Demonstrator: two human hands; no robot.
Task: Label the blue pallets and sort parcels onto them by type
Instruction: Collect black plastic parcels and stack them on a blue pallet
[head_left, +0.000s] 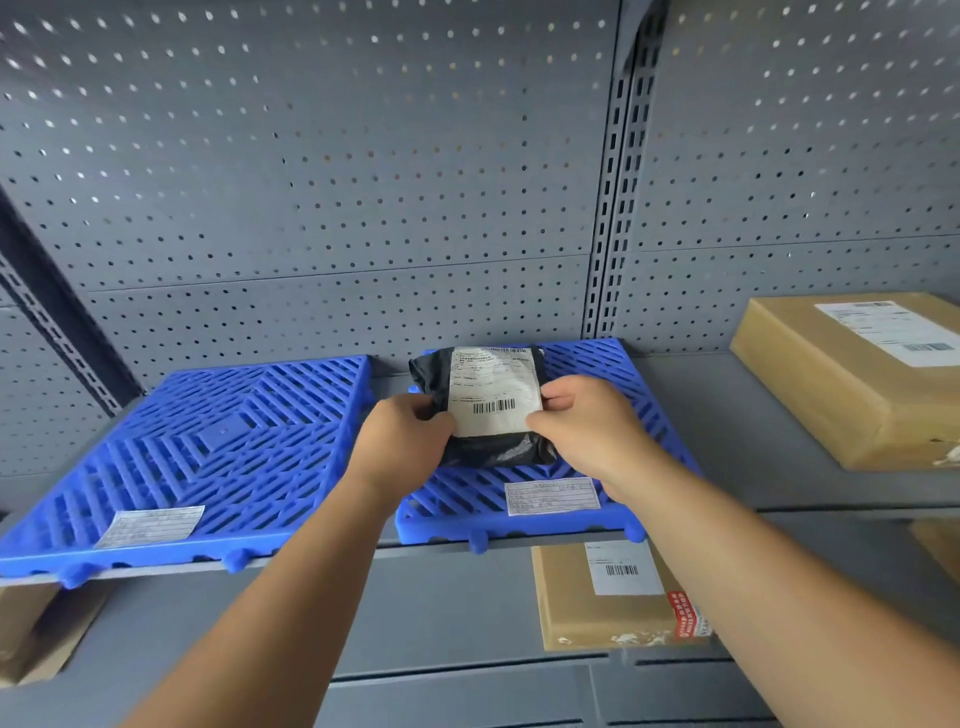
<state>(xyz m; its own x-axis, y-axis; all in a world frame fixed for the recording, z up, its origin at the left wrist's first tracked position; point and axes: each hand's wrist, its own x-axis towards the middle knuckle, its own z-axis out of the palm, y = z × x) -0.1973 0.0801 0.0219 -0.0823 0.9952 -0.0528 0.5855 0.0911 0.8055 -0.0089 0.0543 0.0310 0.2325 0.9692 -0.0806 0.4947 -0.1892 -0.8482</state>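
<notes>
Black plastic wrapped the parcel (493, 449) at the middle of the frame, its white shipping label (491, 389) and barcode facing the camera. Both hands held it over the right pallet (597, 364), a blue slatted one on the grey shelf (727, 415). The left hand (402, 441) had its grip clamped on the parcel's left edge, fingers curled round it. The right hand (592, 426) had its grip clamped on the right edge, thumb and fingers pinching beside the label. The parcel's lower end seemed to rest on the pallet, though the hands hid too much to be sure. A white paper tag (551, 496) lay on that pallet's near edge, just below the parcel. The left pallet (208, 431) sat beside it at the left of the frame, a narrow gap between them, with a second tag (150, 526) near its front edge. A cardboard box (852, 395) stood on the same shelf at the right edge. A smaller box (597, 618) lay lower down at the lower right. Grey pegboard (311, 182) filled the upper frame.
</notes>
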